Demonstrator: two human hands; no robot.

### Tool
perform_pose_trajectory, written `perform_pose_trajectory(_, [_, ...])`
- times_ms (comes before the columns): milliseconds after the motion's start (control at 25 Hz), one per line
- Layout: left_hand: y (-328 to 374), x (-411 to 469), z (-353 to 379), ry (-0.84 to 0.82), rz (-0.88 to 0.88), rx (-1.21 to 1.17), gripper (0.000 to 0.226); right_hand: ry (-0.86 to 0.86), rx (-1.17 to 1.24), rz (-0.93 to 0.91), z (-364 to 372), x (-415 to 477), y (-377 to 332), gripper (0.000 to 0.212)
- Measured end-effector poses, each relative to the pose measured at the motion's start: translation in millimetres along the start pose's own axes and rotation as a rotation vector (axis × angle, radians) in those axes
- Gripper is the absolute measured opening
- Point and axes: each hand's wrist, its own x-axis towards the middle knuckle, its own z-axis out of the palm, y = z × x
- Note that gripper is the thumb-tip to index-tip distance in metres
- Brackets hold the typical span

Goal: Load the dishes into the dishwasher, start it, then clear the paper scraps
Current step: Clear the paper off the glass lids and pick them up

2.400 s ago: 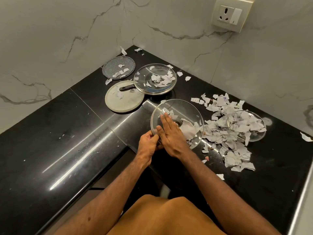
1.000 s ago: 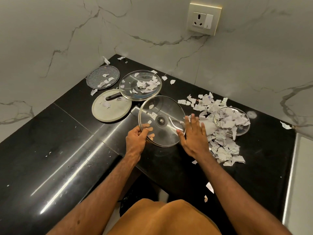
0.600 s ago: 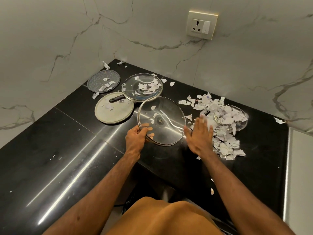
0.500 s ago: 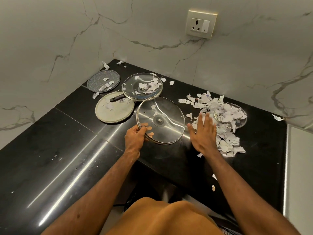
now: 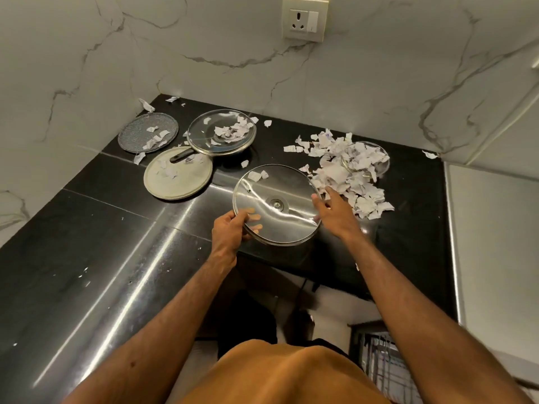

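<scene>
While the left hand (image 5: 232,231) grips the near rim of the round clear glass lid (image 5: 277,204) at the glossy black desk's (image 5: 102,258) front, the right hand (image 5: 335,214), fingers straight, lies at its right edge.

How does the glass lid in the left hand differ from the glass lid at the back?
The held lid carries only a couple of scraps near its far edge; the back lid holds a heap. The left hand grips the held lid's near rim, while the back lid lies untouched on the counter. Both are round clear glass with metal rims.
</scene>
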Motion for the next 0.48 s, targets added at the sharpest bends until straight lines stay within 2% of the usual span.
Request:
perform_pose_trajectory(120, [-10, -14, 2, -0.019, -0.026, 0.003, 0.014, 0.102, 0.045, 0.001, -5, -33, 4, 0.036])
perform_pose_trajectory(200, [-16, -25, 10, -0.026, -0.01, 0.01, 0.019, 0.165, 0.015, -0.011, -6, -53, 14, 0.024])
perform_pose_trajectory(320, [-25, -38, 27, -0.05, 0.037, 0.067, 0.022, 0.205, 0.042, 0.017, -14, -80, 29, 0.024])
perform_pose_trajectory(480, [-39, -44, 55, -0.178, -0.066, 0.125, 0.031, 0.273, 0.054, 0.089, -36, -114, 56, 0.028])
